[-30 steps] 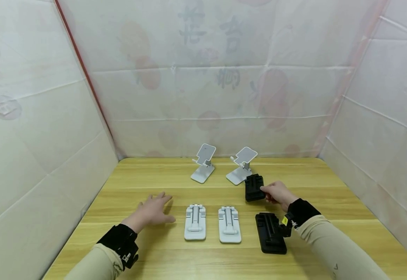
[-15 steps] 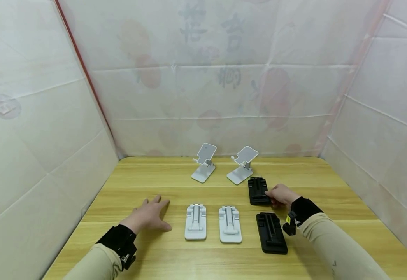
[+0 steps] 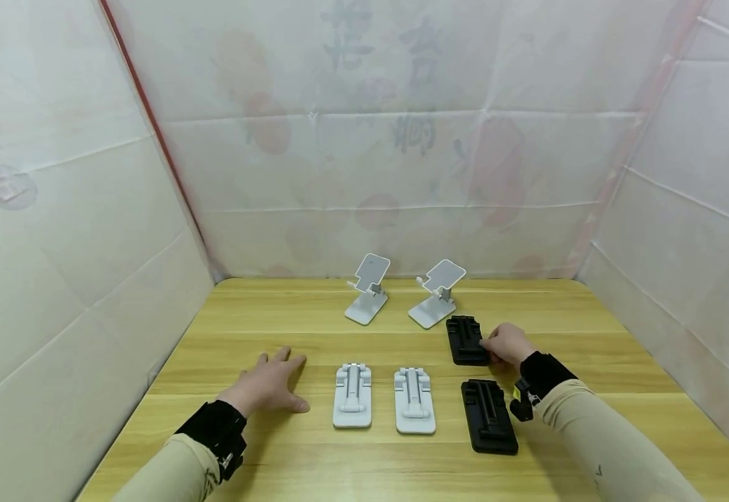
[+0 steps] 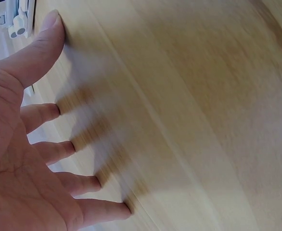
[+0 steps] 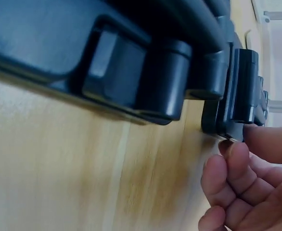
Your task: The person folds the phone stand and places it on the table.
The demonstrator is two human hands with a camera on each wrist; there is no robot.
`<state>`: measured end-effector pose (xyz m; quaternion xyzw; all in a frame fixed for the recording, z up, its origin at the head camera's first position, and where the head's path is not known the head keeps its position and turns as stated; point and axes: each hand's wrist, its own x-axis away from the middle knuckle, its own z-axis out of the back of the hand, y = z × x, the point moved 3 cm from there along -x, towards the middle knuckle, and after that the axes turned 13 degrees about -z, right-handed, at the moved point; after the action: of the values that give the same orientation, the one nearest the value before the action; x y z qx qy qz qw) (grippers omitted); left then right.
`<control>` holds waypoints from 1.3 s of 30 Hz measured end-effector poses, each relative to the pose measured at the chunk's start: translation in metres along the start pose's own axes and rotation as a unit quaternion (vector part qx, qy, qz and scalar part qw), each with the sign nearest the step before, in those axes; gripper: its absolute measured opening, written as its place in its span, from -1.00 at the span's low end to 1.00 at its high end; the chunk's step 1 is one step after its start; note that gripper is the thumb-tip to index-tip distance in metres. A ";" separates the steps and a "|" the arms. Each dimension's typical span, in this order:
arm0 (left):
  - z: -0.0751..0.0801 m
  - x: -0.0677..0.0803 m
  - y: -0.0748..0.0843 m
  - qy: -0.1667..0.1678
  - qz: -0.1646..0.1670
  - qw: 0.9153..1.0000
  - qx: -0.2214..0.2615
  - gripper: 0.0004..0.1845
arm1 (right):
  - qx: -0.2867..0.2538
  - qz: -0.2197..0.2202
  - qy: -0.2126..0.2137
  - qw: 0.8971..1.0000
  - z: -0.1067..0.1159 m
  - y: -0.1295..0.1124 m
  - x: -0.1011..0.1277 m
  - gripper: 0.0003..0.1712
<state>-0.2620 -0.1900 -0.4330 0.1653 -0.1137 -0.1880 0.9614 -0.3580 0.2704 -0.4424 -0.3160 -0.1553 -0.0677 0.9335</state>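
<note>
My right hand (image 3: 510, 344) pinches the near right edge of a folded black phone stand (image 3: 466, 340), which lies flat toward the back right. In the right wrist view, thumb and fingertips meet at that stand's edge (image 5: 223, 127). A second folded black phone stand (image 3: 488, 417) lies nearer, just left of the right wrist, and looms large in the right wrist view. My left hand (image 3: 268, 383) is spread with its fingertips on the table, left of a folded white phone stand (image 3: 352, 396). Another folded white phone stand (image 3: 415, 401) lies beside that one.
Two unfolded white phone stands, one on the left (image 3: 367, 289) and one on the right (image 3: 438, 294), stand near the table's back edge. Pale sheets (image 3: 314, 167) wall in the wooden table (image 3: 314, 467) at the back and both sides.
The pinched black stand has moved a little right and toward me, from tilted and overlapping a white stand's base to lying flat. My left hand has shifted slightly, its fingers more spread.
</note>
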 end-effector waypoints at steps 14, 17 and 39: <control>0.001 0.002 0.003 -0.002 0.003 1.000 -0.001 0.06 | 0.057 0.138 0.143 0.978 0.004 -0.063 -0.012 -0.48; 0.000 0.002 0.003 -0.004 0.005 1.000 0.000 0.06 | 0.059 0.156 0.152 0.974 0.000 -0.079 -0.015 -0.44; 0.000 0.000 0.001 -0.007 0.014 1.000 0.003 0.06 | 0.132 0.201 0.289 0.927 -0.017 -0.110 -0.009 -0.85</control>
<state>-0.2617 -0.1887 -0.4323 0.1651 -0.1231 -0.1757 0.9627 -0.3872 0.1732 -0.3950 -0.1815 0.1804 0.0539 0.9652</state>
